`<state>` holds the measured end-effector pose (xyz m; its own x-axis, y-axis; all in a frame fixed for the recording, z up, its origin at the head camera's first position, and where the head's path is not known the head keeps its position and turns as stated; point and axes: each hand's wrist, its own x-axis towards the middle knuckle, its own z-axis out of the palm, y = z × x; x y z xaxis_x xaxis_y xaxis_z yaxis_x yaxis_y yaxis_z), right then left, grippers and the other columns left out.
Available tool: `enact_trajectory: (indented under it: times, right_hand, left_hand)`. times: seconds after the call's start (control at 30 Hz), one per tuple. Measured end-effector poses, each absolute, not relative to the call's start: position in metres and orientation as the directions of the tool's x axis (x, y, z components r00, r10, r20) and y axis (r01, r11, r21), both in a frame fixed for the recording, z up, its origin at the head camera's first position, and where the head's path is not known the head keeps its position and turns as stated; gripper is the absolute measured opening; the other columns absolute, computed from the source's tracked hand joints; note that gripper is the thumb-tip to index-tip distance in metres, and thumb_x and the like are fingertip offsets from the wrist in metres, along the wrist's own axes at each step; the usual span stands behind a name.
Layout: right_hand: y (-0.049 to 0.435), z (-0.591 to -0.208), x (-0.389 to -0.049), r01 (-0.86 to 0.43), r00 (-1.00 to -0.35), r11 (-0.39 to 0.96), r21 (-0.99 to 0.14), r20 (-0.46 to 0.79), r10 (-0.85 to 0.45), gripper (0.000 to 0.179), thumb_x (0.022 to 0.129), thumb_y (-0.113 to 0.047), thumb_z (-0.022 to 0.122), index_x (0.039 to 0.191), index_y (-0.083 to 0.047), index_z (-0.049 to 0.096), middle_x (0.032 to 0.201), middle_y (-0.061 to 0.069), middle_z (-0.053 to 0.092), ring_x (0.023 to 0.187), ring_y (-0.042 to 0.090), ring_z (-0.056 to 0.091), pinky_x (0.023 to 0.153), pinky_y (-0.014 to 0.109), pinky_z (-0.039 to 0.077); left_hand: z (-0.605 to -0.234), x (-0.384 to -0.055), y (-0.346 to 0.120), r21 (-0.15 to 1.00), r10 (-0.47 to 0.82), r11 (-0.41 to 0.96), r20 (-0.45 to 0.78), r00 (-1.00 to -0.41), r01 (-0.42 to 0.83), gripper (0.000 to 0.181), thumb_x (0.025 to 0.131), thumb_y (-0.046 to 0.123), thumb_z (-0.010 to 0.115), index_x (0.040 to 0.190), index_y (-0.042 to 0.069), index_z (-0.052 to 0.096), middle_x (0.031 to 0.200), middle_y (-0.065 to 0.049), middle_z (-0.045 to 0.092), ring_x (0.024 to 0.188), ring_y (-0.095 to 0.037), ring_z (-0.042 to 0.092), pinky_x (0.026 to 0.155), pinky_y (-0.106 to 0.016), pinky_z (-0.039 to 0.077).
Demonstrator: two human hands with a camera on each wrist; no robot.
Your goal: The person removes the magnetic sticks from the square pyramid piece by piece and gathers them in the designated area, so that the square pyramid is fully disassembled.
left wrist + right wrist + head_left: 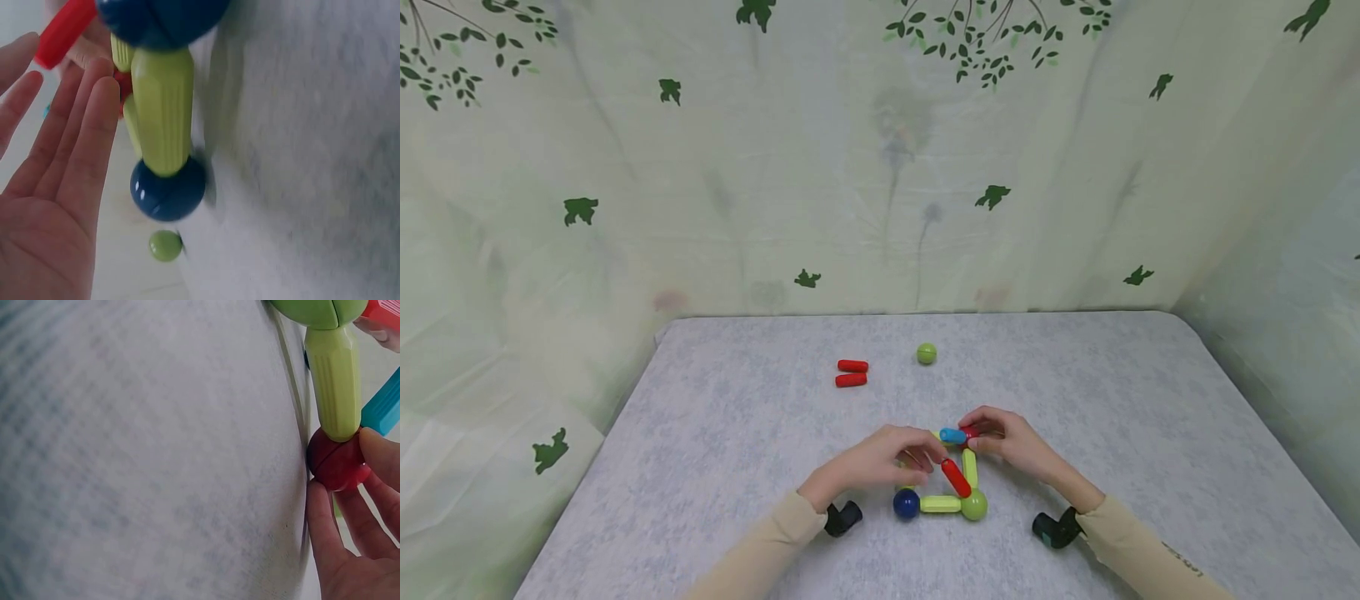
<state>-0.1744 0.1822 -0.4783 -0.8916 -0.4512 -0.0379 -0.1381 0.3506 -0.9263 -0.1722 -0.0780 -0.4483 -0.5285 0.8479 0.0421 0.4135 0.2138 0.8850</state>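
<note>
A square frame of yellow-green rods [940, 504] and balls lies on the table. Its corners include a dark blue ball [906, 504], a green ball [974, 505] and a red ball [337, 459]. From the green ball a red rod [956, 478] slants up, and a light blue rod [953, 436] rises from the red ball. My right hand [1017, 442] pinches the red ball between thumb and fingers. Over the frame's left side is my left hand [880, 458], fingers fairly straight, its fingertips close to the red rod's upper end; whether they touch it, I cannot tell. Another dark blue ball [167, 189] shows in the left wrist view.
Two red rods [852, 373] lie farther back on the grey table [737, 417]. A loose green ball [927, 353] sits near the back edge. Behind the table hangs a pale curtain [850, 167] with leaf prints.
</note>
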Motion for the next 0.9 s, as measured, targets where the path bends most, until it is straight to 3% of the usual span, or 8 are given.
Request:
enact_trajectory:
  times: [0.27,0.5,0.9]
  right_hand:
    - [0.182,-0.478,-0.176,-0.159,-0.888,0.363,-0.918,-0.027,-0.459,0.022,0.093,-0.001,0.058,0.114,0.003,0.059,0.108,0.012,0.064,0.100,0.032,0.060,0.084,0.041,0.049]
    - [0.182,-0.479,-0.175,-0.143,-0.892,0.359,-0.922,-0.037,-0.451,0.022,0.093,-0.006,0.060,0.115,-0.003,0.061,0.107,0.007,0.064,0.101,0.025,0.060,0.086,0.041,0.048]
    - [0.182,-0.478,-0.174,-0.138,-0.892,0.360,-0.923,-0.042,-0.449,0.024,0.093,-0.009,0.062,0.115,-0.001,0.061,0.108,0.007,0.064,0.101,0.025,0.060,0.087,0.041,0.048]
  left_hand:
    - [-0.453,-0.165,-0.058,0.887,0.871,0.202,0.032,-0.491,0.415,0.029,0.089,0.000,0.065,0.117,0.004,0.058,0.109,0.000,0.062,0.092,-0.005,0.063,0.080,-0.021,0.051]
    - [-0.455,-0.160,-0.043,0.794,0.900,0.211,0.070,-0.430,0.570,0.021,0.088,0.003,0.068,0.107,0.006,0.062,0.104,0.001,0.061,0.094,0.000,0.057,0.080,-0.016,0.049]
    - [-0.463,-0.156,-0.037,0.696,0.877,0.225,0.161,-0.453,0.682,0.018,0.084,0.005,0.073,0.097,0.011,0.063,0.097,0.006,0.059,0.093,0.000,0.050,0.085,-0.014,0.042]
